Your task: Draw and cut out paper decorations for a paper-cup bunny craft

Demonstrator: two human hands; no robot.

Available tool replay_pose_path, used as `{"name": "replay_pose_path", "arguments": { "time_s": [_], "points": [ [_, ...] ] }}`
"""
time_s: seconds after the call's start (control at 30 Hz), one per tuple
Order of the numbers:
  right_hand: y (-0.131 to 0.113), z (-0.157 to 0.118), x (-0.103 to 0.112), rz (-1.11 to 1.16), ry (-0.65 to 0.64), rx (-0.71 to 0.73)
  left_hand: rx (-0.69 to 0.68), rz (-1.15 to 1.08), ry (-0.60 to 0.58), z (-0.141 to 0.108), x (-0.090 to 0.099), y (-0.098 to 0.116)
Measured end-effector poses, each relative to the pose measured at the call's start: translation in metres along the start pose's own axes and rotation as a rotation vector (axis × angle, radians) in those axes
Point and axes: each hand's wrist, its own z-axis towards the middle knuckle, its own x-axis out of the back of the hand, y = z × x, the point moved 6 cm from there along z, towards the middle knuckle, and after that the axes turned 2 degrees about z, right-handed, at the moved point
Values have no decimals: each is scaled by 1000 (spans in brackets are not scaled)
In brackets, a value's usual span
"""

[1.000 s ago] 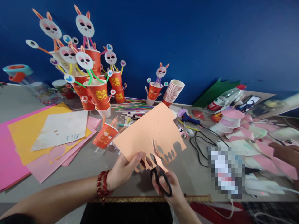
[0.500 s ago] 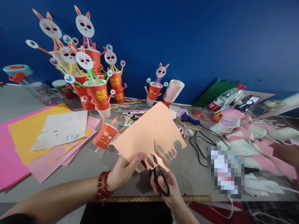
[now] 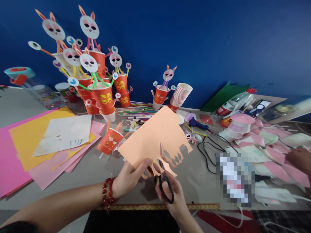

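My left hand [image 3: 132, 178], a red bead bracelet on its wrist, pinches the lower edge of a peach paper sheet [image 3: 153, 132], thumb on top. Along that near edge the sheet has several leaf-shaped cut-outs and ragged strips. Black-handled scissors [image 3: 167, 192] sit in my right hand [image 3: 176, 197], fingers through the loops. Their blades point away from me and reach into the sheet between the cut-outs. The sheet is held tilted above the grey table.
Paper cups with rabbit faces [image 3: 102, 97] stand at the back left. Coloured sheets [image 3: 21, 142] lie left. A tipped red cup [image 3: 109, 141], stacked cups [image 3: 181, 94], a glue gun [image 3: 198, 123] and its black cord are beyond the paper. Another person's hand [image 3: 300, 160] is far right, by pink-white pieces.
The scissor blades have drawn closer together in the paper, and my right hand has shifted slightly left. The other person's hand at far right has moved a little.
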Motion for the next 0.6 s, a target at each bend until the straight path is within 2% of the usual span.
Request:
{"name": "replay_pose_path", "arguments": {
  "time_s": [0.23,0.4,0.53,0.6],
  "points": [
    [2,1,-5,-6,31,-36,-31,-21,13,3,0,-3],
    [5,5,-6,-22,23,-27,2,-61,-20,5,-1,-6],
    [3,0,0,-46,2,-141,1,-57,-9,7,3,-4],
    [3,-5,5,-40,-36,-221,18,-86,34,11,8,-3]
  ]
}}
